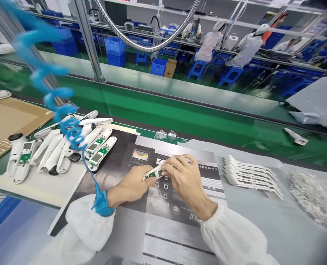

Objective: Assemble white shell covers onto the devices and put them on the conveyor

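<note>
Left hand (135,183), thumb and fingers closed, grips left end of white elongated plastic casing with green circuit board (152,175); right hand (184,178), fingers curled in, grips its right end. Casing over black-grey printed sheet (163,218), pile of white plastic casings (53,156) leftward.

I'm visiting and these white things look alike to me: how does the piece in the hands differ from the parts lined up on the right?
The held piece shows a green circuit board; the lined-up parts show only white surfaces. The held piece is between the left hand and right hand, while the lined-up parts lie side by side on the grey sheet. Both have white bodies.
</note>
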Demonstrator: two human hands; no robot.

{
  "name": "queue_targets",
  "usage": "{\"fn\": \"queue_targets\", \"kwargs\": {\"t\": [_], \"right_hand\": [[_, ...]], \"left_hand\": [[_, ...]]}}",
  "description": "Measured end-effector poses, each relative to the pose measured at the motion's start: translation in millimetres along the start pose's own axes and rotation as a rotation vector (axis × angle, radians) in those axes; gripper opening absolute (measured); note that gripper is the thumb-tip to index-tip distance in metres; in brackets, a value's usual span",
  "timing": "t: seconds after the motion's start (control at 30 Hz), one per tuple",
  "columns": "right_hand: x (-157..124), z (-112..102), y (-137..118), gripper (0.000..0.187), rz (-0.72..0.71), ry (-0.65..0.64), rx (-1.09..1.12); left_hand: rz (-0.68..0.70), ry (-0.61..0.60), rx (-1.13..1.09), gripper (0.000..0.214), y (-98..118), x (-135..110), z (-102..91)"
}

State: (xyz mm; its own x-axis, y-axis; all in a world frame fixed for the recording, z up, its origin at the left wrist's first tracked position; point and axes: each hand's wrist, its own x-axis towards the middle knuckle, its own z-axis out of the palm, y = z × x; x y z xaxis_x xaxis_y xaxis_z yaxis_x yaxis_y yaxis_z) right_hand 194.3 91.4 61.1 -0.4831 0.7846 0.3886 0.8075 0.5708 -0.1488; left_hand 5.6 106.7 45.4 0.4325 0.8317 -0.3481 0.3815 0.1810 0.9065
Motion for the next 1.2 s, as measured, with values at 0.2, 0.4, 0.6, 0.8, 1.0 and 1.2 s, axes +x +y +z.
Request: {"fn": "queue_targets", "kwargs": {"t": [0.2, 0.4, 0.6, 0.8, 1.0, 1.2], "right_hand": [[16, 11, 32, 0.014, 0.276, -0.030, 0.344], [80, 67, 107, 0.011, 0.586, -0.100, 0.283], [71, 65, 102, 0.012, 0.596, -0.057, 0.149], [-13, -29, 114, 0.017, 0.627, -0.076, 0.234], [-128, -91, 161, 0.016, 0.763, -0.168, -0.169], [-184, -69, 163, 0.018, 0.606, -0.174, -0.291]], "left_hand": [[-0.151, 0.295, -0.242, 0.026, -27, 19, -18.3], [-0.176, 0.266, -0.279, 0.029, -26, 15, -23.0], [-0.153, 0.245, -0.248, 0.035, -30, 13, -24.1], [-0.201, 0.234, -0.163, 0.047, -31, 14, -25.3], [-0.296, 0.241, -0.150, 0.053, -20, 14, -24.9], [-0.294, 0.099, -0.339, 0.049, -18, 6, -18.9]]}}
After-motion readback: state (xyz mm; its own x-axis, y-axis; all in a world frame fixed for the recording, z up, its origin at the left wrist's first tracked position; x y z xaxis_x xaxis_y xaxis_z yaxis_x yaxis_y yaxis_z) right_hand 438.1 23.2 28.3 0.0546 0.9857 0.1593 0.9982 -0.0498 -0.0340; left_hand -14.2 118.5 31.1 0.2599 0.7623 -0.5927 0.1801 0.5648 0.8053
